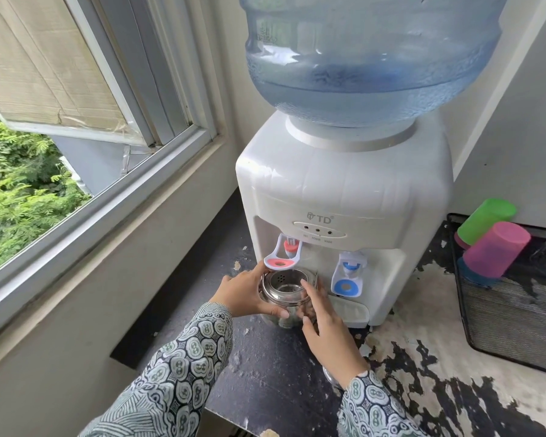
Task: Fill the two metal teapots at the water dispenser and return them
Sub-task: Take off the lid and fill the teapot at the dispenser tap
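Teapot (286, 293) under red tap (282, 253), at worktop's (265, 373) back edge.
Gripped by left hand (249, 293); right hand (320, 323) loose against its side. Risk: overflow or scald if tilted.

Plastic cups (494, 244) in mesh basket (511, 335)

I'm seeing a white plastic water dispenser (344, 184) wearing a translucent blue bottle (369, 58), red (279, 262) and blue tap levers (347, 287), green (486, 220) and pink plastic cups (495, 249), batik-patterned grey-green sleeves (183, 357).
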Demonstrator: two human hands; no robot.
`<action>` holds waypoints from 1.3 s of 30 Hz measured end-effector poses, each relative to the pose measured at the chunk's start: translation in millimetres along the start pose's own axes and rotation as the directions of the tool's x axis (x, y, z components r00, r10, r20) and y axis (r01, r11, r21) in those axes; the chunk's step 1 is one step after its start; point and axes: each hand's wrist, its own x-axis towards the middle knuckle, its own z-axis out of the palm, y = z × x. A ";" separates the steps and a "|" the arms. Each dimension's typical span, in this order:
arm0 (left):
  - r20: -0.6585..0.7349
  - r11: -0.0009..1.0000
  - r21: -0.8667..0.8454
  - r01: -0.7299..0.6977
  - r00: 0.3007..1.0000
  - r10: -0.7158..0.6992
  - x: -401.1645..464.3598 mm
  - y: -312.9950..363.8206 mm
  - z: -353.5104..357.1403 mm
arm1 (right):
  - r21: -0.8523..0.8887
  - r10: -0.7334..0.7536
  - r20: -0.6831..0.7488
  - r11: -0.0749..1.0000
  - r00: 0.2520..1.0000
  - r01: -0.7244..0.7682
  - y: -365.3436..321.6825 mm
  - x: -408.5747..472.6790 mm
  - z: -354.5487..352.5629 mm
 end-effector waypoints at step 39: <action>-0.035 1.000 -0.006 0.005 0.999 -0.006 -1.5 2.9 2.6 | 0.176 -0.185 -0.410 0.945 0.893 0.277 -48.6 5.9 -22.6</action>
